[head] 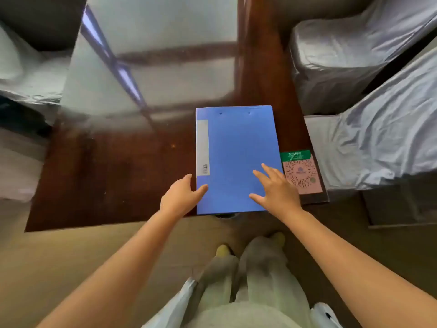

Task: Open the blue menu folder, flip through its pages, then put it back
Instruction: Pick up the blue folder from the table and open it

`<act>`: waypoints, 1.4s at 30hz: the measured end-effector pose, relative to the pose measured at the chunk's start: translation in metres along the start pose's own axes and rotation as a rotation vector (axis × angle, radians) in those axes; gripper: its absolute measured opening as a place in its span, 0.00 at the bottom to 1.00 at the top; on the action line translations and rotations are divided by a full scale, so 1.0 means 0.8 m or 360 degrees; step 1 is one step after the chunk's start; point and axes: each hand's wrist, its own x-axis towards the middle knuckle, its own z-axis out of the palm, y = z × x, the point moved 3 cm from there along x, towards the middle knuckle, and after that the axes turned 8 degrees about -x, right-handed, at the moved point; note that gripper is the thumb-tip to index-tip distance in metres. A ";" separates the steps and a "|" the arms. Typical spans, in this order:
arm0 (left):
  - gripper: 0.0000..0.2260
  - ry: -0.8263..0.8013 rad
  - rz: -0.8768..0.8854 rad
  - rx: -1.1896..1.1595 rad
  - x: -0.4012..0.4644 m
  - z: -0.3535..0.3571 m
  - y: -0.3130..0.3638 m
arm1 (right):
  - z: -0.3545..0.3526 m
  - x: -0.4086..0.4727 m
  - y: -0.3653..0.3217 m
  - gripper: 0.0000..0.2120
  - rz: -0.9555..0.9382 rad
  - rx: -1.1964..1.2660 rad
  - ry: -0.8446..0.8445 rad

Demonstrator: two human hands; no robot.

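Blue menu folder, closed, lying flat on the near right part of a dark reddish-brown counter. Its spine runs along the left edge and carries a long pale label strip with a small barcode at the near end; two small holes or rivets show close to the far edge. The near edge of the folder lies just at the counter's near edge.

Left hand at the folder's near left corner, fingers curled loosely with the thumb lying over the cover at the edge; the fingers are apart and not clamped, and whether the others reach under the cover cannot be told. Right hand spread flat, palm down, fingers apart, on the near right part of the cover; contact looks likely but cannot be confirmed. Both forearms are bare and extend from the near edge of the view.

Just right of the folder, a card with a green header and a pink round code pattern sits in a clear stand or sleeve on the counter, partly overlapped by the right hand. The far part of the counter is glossy and reflects a bright window with dark bars. Seats under wrinkled plastic sheeting stand at right and far left. Near and below, the person's pale trousers and yellowish shoes show above a tan floor
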 end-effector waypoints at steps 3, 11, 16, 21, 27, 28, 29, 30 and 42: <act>0.13 0.0017 0.0020 -0.0169 0.005 0.006 0.003 | 0.015 0.004 -0.006 0.32 -0.0008 -0.0059 -0.0053; 0.13 -0.0001 -0.0228 -0.0650 0.018 0.017 -0.009 | 0.028 0.010 -0.011 0.33 -0.0008 -0.0184 -0.0095; 0.03 -0.0144 -0.0324 -0.1094 0.020 0.022 -0.014 | 0.028 0.008 -0.012 0.33 -0.0011 -0.0202 -0.0103; 0.08 -0.0281 -0.0287 -0.1296 0.004 0.024 -0.014 | 0.029 0.005 -0.012 0.34 -0.0016 -0.0205 -0.0137; 0.10 -0.0262 -0.0190 -0.1571 -0.017 -0.003 -0.014 | 0.000 0.002 -0.009 0.30 -0.0061 0.0248 -0.0098; 0.10 -0.0251 -0.0161 -0.1637 -0.020 -0.011 -0.016 | -0.010 0.000 -0.006 0.29 -0.0026 0.0370 0.0015; 0.10 -0.0253 -0.0115 -0.1707 -0.024 -0.019 -0.016 | -0.021 -0.002 -0.001 0.28 0.0038 0.0480 0.0151; 0.11 -0.0274 -0.0053 -0.1761 -0.029 -0.027 -0.016 | -0.031 -0.003 0.005 0.28 0.0127 0.0573 0.0273; 0.17 -0.0194 0.0710 -0.1885 -0.045 -0.138 0.052 | -0.185 -0.007 0.046 0.15 -0.0104 0.2102 -0.0009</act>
